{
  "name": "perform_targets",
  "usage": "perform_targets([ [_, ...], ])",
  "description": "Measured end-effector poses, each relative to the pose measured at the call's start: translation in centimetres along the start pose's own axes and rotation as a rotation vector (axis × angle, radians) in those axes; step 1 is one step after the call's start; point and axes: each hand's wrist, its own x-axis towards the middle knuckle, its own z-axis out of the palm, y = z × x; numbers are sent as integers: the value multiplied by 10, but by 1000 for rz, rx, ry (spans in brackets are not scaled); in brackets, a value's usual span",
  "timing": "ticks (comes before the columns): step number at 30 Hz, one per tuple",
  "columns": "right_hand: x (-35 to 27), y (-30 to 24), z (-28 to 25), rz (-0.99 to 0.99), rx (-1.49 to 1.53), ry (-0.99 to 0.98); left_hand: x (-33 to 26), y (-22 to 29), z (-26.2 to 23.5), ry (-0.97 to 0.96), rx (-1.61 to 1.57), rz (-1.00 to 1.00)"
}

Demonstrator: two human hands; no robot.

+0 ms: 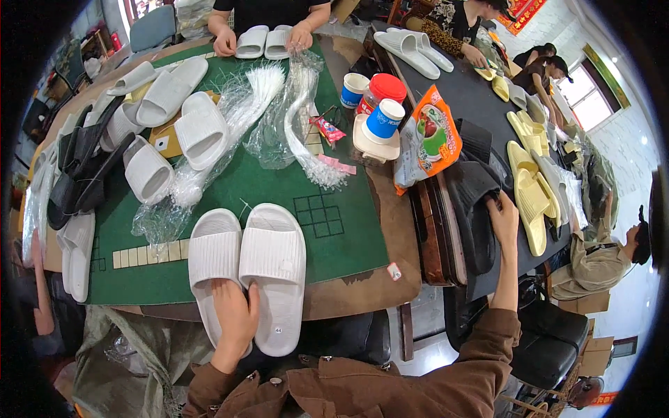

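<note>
My left hand (235,317) has its fingers tucked under the strap of a light grey slide slipper (214,245). Its thumb lies against the matching right-hand slipper (277,306), pinching the two together at the table's near edge. A thin clear tie sticks up between their toe ends. Out to the right, my right hand (504,217) reaches over the dark side table, fingers curled on a black slide slipper (468,202); its fingertips are partly hidden in the opening. More black slippers (481,143) lie just beyond it.
Loose grey slippers (202,132), black slippers (83,164) and bundles of clear ties (261,90) cover the green mat (279,209). Cups (385,118) and an orange snack bag (428,143) stand at its right. Yellow slippers (529,198) line the side table. Opposite, a person's hands (301,35) hold grey slippers.
</note>
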Motion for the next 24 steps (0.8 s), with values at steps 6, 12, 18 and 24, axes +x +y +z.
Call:
perform_targets([
  [6,56,-6,11,-229,-47,107,0,1,-3,46,12,53],
  [12,120,69,38,-368,-189,284,3,6,-1,25,-27,32],
  [18,84,-4,31,-261,-299,227,1,7,-10,-62,-60,-54],
  [24,27,8,1,-61,-231,200,5,5,-5,56,-42,58],
])
